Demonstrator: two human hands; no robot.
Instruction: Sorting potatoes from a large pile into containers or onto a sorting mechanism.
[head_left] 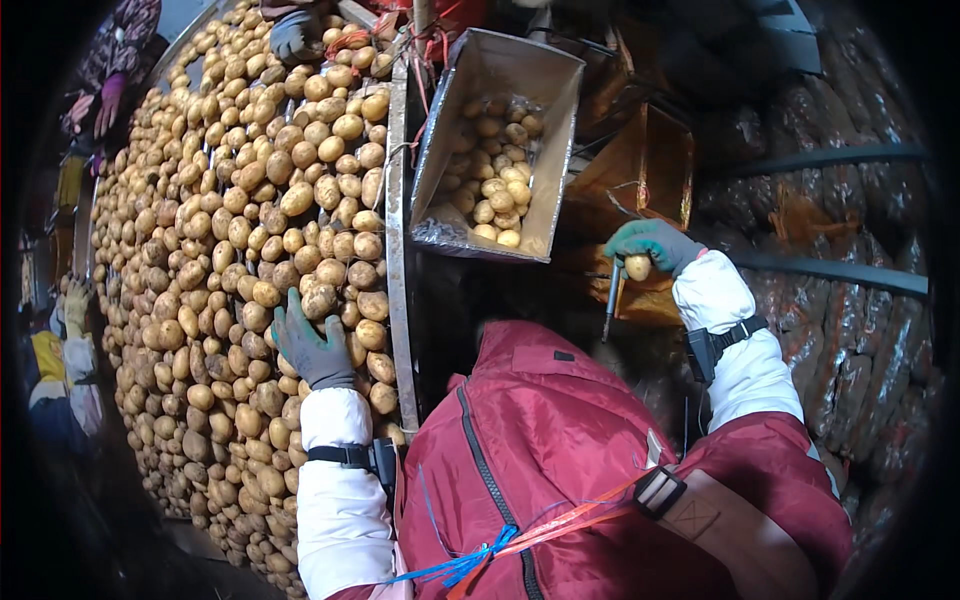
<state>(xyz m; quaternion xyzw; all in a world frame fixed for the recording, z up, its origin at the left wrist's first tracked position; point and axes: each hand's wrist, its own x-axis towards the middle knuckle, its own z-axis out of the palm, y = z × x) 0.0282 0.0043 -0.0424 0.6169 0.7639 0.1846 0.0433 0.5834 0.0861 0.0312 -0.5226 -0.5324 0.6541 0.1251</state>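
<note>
Potatoes (250,230) cover the wide sorting table on my left, lying close together. On its near right side, my left hand (312,345) in a grey and green glove has its fingers and thumb around a brownish potato (319,300). Off to the right, my gloved right hand (655,244) is closed on a small pale potato (637,267). A thin grey rod-like tool (612,300) points down beside that potato; whether the hand grips it too is unclear. Between my hands and farther off, an open cardboard box (565,130) holds several potatoes.
A metal rail (397,250) edges the table. Orange-brown lined boxes (660,160) stand beyond my right hand. Plastic-wrapped stacks (840,330) fill the far right, crossed by grey bars. Another person's gloved hand (292,38) is at the table's far end; other people stand along its left side.
</note>
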